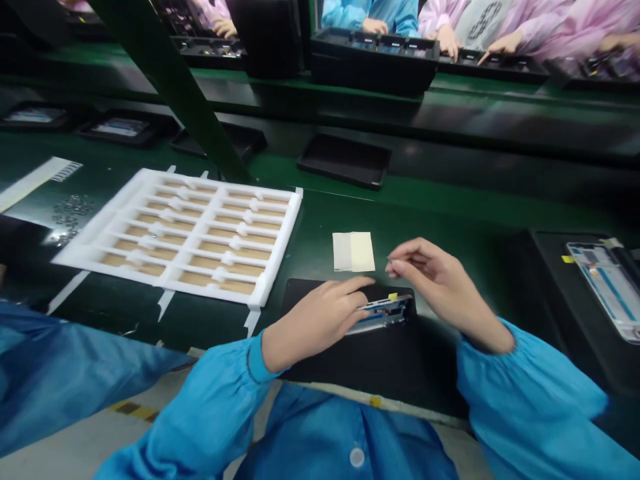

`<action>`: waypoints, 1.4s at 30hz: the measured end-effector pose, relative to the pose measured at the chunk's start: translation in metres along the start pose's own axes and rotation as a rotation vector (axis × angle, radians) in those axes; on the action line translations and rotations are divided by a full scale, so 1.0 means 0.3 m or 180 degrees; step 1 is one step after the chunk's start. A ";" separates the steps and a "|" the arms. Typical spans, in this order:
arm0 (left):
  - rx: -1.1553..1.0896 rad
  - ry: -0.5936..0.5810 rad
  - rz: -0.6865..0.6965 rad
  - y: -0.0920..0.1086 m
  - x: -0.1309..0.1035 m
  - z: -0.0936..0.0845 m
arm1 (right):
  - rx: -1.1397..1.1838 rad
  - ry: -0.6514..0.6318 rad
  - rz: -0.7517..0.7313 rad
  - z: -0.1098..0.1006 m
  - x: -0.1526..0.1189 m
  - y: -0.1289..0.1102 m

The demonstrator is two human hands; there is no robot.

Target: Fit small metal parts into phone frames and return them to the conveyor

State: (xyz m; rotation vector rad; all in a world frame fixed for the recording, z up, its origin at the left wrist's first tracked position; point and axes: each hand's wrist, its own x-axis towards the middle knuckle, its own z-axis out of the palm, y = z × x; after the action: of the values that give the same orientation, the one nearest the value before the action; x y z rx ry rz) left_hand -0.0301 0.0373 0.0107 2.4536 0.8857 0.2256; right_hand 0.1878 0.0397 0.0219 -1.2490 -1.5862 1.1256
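My left hand (325, 317) grips the left end of a phone frame (385, 313), which is tilted up on its long edge over a black mat (350, 360). A small yellow tab (393, 296) sticks up from the frame's upper edge. To the right and slightly above, my right hand (430, 277) pinches a tiny piece between thumb and fingertips, too small to name. A small pad of cream and grey paper (363, 252) lies on the green bench just beyond the mat, close to the right fingertips.
A white foam tray (260, 290) with slots is taped down at left, past it small metal parts (70, 213). Another phone frame (607, 287) rests on a black box at right. Black trays (345, 160) line the back; co-workers' hands (375, 27) are beyond.
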 end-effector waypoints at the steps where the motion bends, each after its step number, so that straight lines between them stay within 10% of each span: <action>1: 0.0038 -0.0026 -0.0114 0.010 -0.009 -0.011 | 0.0016 -0.0051 0.0063 -0.005 -0.040 -0.029; 6: 0.0164 0.0141 -0.0154 0.032 -0.037 -0.001 | -0.0277 -0.0957 0.0573 -0.003 -0.154 -0.094; 14: -0.0530 0.1528 0.0417 0.056 -0.036 0.070 | -0.0735 -0.1112 0.0388 0.002 -0.143 -0.088; 21: -0.0307 0.1992 0.0239 0.076 -0.026 0.105 | -0.0942 0.0139 0.0055 -0.012 -0.230 -0.016; 42: 0.0020 0.0950 -0.0214 0.119 -0.036 0.058 | -0.1229 0.0118 -0.1264 0.001 -0.279 0.108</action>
State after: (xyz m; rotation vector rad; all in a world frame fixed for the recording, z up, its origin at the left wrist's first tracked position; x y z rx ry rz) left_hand -0.0133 0.0001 0.0147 2.4286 1.0918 0.5769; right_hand 0.2115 -0.0386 -0.0146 -1.1106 -1.9762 0.5607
